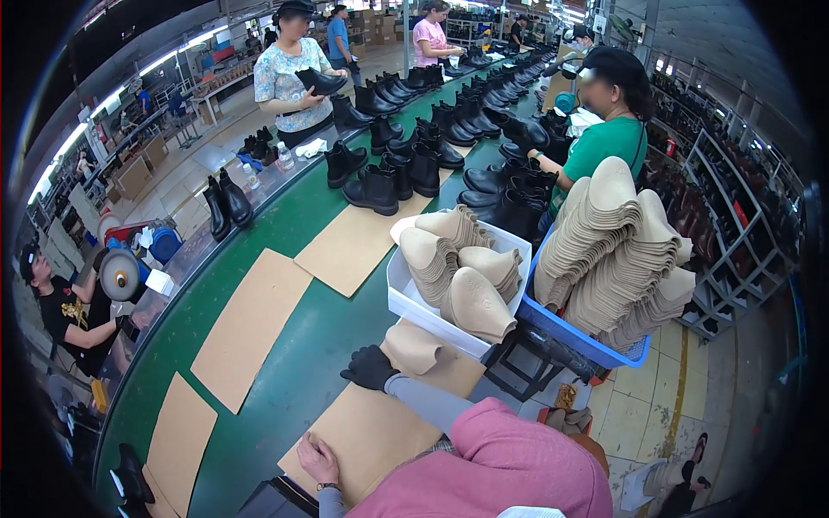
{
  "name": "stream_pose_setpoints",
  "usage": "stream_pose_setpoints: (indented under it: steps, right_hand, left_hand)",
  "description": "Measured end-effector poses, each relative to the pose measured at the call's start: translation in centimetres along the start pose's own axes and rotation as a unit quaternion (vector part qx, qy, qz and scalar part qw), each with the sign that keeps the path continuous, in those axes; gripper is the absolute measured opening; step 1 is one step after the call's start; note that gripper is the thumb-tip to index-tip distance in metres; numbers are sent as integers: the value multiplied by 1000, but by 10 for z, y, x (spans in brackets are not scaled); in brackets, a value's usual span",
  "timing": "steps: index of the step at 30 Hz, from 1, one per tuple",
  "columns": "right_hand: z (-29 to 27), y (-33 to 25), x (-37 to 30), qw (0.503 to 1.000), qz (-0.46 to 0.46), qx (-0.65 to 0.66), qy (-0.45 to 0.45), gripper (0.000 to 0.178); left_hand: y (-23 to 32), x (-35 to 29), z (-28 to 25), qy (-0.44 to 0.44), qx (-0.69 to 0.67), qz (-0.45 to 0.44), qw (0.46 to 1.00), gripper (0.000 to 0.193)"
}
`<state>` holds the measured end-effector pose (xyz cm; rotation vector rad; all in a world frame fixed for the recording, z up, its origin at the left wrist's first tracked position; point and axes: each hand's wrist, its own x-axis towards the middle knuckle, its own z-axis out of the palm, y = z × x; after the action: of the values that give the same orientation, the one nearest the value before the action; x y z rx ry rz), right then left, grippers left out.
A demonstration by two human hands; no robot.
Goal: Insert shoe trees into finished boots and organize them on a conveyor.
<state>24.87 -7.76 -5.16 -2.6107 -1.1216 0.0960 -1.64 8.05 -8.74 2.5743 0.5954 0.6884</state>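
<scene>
At the near edge of the green belt, a flat brown cardboard sheet lies in front of me. My left hand, bare and with a band at the wrist, rests on its left part, fingers loosely bent and holding nothing visible. My right hand, in a black glove, reaches across to the far side of the sheet, fingers pointing left and nothing seen in them. Just beyond my right forearm lies a curved beige moulded shoe insert. Nested stacks of similar inserts fill a white bin to the right.
A blue basket piled with beige inserts stands beside the white bin. More cardboard sheets lie along the green belt. Black ankle boots crowd its far part. Co-workers stand at both sides, one in a green shirt.
</scene>
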Motion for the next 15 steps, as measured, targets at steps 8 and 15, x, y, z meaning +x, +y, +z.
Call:
stream_pose_setpoints:
  steps: [8,15]
  right_hand:
    - [5,3,-1,998,-17,24,50,45]
    - [-1,0,-1,1000,-7,8,17,46]
  left_hand:
    - [4,1,-2,-8,-2,-9,1000,39]
    - [-1,0,1,20,0,20,1000,39]
